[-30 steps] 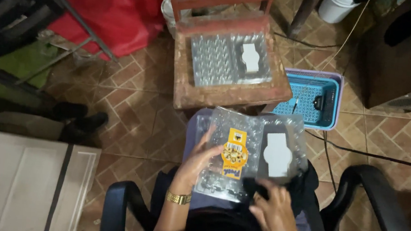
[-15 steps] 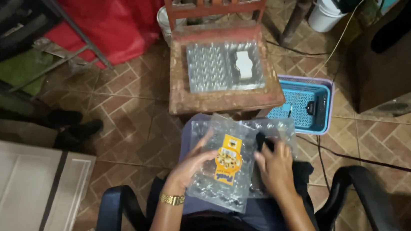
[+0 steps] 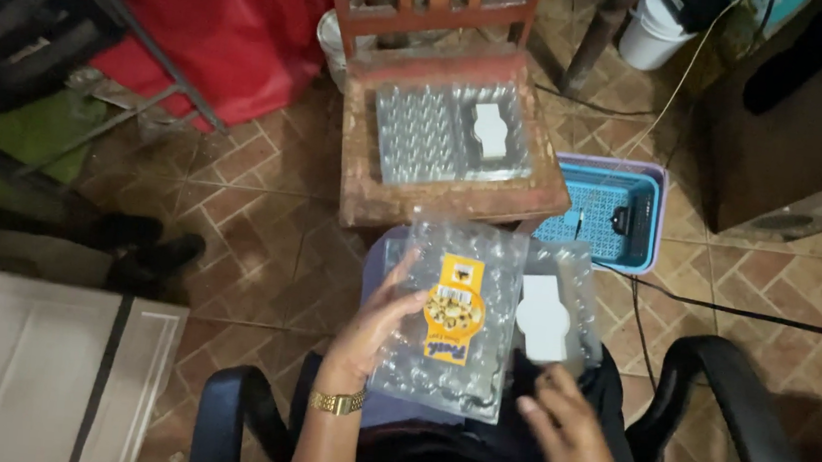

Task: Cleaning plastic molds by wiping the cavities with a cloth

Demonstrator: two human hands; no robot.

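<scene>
On my lap lies a clear plastic egg carton (image 3: pixel 453 315) with a yellow label on its closed lid. My left hand (image 3: pixel 376 328), with a gold watch at the wrist, grips the carton's left edge. My right hand (image 3: pixel 563 427) hovers low at the carton's right, fingers apart, holding nothing. Just above it sits a white shaped piece (image 3: pixel 543 319) on a second clear tray under the carton.
A wooden chair (image 3: pixel 445 194) ahead carries another clear egg tray (image 3: pixel 430 132) with a white piece (image 3: pixel 491 133) in it. A blue basket (image 3: pixel 608 215) sits on the tiled floor at right, with cables nearby. Black armrests (image 3: pixel 725 412) flank me.
My right hand has drawn back from the carton's top toward my body, uncovering the white piece. The left hand keeps its hold on the carton.
</scene>
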